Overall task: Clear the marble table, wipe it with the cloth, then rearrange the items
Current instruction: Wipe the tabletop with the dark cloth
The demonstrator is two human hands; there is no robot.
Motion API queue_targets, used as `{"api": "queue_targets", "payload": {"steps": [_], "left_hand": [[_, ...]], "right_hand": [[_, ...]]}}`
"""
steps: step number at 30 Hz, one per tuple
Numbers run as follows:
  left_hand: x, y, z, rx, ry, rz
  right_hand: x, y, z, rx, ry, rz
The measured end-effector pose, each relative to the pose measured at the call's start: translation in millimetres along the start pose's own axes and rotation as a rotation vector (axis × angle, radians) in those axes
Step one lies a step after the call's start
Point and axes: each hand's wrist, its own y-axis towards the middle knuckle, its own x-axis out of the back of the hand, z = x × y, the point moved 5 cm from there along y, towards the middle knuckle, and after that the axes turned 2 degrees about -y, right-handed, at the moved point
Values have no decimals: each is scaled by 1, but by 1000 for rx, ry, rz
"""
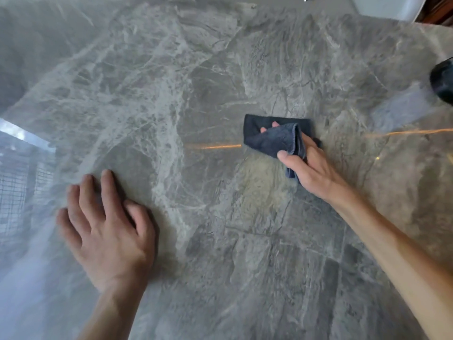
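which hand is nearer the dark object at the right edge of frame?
Right. The right hand, holding the dark cloth on the marble table, sits below and left of the dark object. The left hand lies flat on the marble, far across toward the left side.

No text, label, brand, number or sign can be read anywhere in the head view. The marble worktop [196,82] bears only its own veining, the dark cloth [269,138] shows no tag or print, and the dark object [443,79] at the right edge of the worktop is too blurred to show any marking.
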Motion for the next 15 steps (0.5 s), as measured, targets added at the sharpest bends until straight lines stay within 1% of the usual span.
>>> {"api": "queue_targets", "payload": {"steps": [2, 4, 8, 10, 13, 15], "left_hand": [[0, 0, 0, -3, -1, -7], [-1, 0, 0, -4, -2, -15], [0, 0, 0, -3, 4, -8], [0, 0, 1, -4, 17, -7], [-1, 1, 1, -3, 22, 5], [-1, 0, 1, -4, 25, 13]], "right_hand": [[-2, -6, 3, -5, 22, 45], [-4, -16, 2, -33, 74, 47], [-13, -41, -2, -178, 185, -48], [-20, -55, 6, -259, 267, -172], [-35, -73, 19, -479, 459, -426], [-53, -85, 30, -615, 554, -519]]}}
